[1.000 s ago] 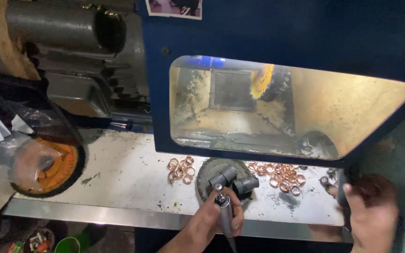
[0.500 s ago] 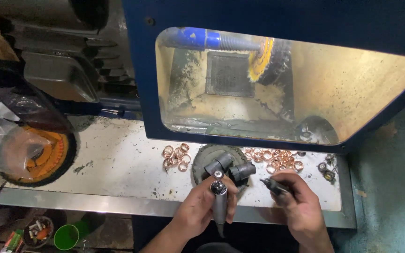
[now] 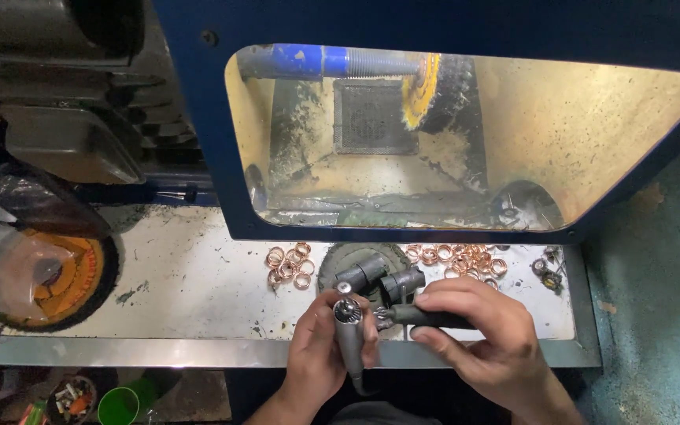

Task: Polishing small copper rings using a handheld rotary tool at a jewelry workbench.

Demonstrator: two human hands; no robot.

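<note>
My left hand (image 3: 320, 346) grips a grey pen-shaped rotary handpiece (image 3: 348, 334), held upright with its metal tip pointing away from me. My right hand (image 3: 478, 334) holds a dark cylindrical tool (image 3: 434, 317) lying sideways, with its tip against the handpiece's head. Both hands hover at the near edge of the metal bench (image 3: 198, 291). Just beyond them, two more dark handpieces (image 3: 379, 275) rest on a round dark pad (image 3: 340, 264).
Copper-coloured rings lie in a small pile (image 3: 289, 264) left of the pad and a larger pile (image 3: 458, 260) to its right. Behind stands a blue hood (image 3: 198, 118) with a yellow-lit opening and a buffing wheel (image 3: 438, 90) on a spindle. An orange disc (image 3: 64, 275) under plastic sits at left.
My right hand has come in from the right bench edge with the dark tool and now meets the handpiece in my left hand. The view has tilted down and closer.
</note>
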